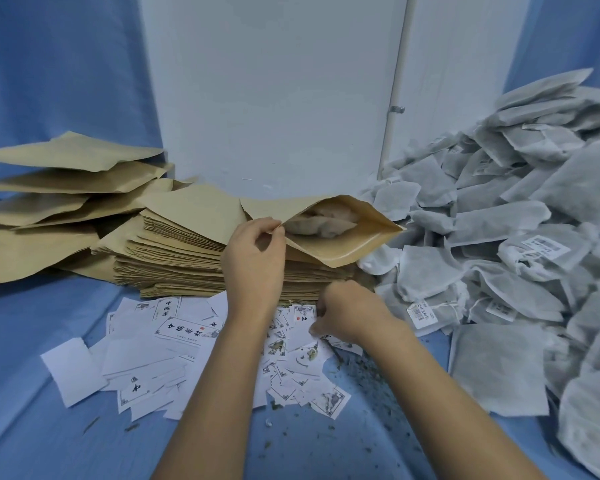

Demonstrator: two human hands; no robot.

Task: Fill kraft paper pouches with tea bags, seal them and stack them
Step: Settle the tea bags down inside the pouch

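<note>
At the far left of the frame lie the loose kraft pouches (66, 181), five or six that I can count, overlapping in a rough pile. They look puffed, so I take them for finished ones put where they won't get in my way. Just right of them sits the stack of flat pouches (174, 258), far too many to count, squared up and close so I can draw the next one off the top.

Below the stack, at lower centre, printed paper slips (146, 351) are scattered on the blue cloth (49, 427), several dozen, some face down.

My left hand (253, 261) is at centre frame, thumb and fingertips pinching the upper lip of the one open pouch (343, 244). I hold that lip lifted so the mouth gapes to the right, toward the supply. The pouch rests on the stack, and pale tea bags (323, 220) show inside it, at least two.

My right hand (350, 313) is lower and to the right, knuckles up, fingers curled down onto the slips. I cannot tell whether they have caught one or only touch the paper. I judge a slip goes in before sealing.

Along the right side rises the heap of tea bags (499, 237), uncountable, and tea crumbs (354, 368) are strewn near my right forearm.
</note>
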